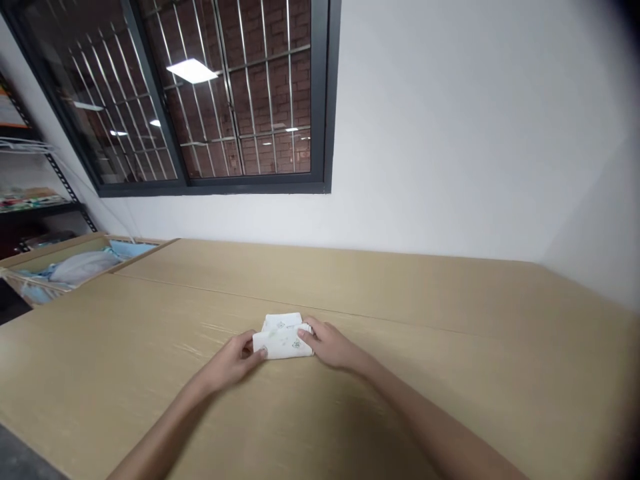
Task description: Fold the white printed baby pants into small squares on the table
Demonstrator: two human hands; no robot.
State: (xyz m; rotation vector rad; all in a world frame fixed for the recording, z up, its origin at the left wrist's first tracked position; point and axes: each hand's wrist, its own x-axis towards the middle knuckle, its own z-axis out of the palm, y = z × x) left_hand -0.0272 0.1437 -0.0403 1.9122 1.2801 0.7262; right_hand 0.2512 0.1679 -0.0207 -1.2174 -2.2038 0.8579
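Observation:
A small folded white cloth (285, 341) with dark little printed motifs lies on the tan tabletop (240, 420). Its back layer shows above the front fold. At the cloth's left end, my left hand (235, 359) pinches the edge, with the thumb in front and the fingers partly tucked behind. My right hand (330, 341) grips the right end, its thumb on the top face and its fingers along the far side. The undersides of the folds are hidden.
At the back left stands an open wooden bin (65, 283) holding a whitish bag (85, 267) and blue material. Dark shelving (43, 208) with items is beyond it. A white wall (430, 167) and a barred window (240, 87) rise behind the table.

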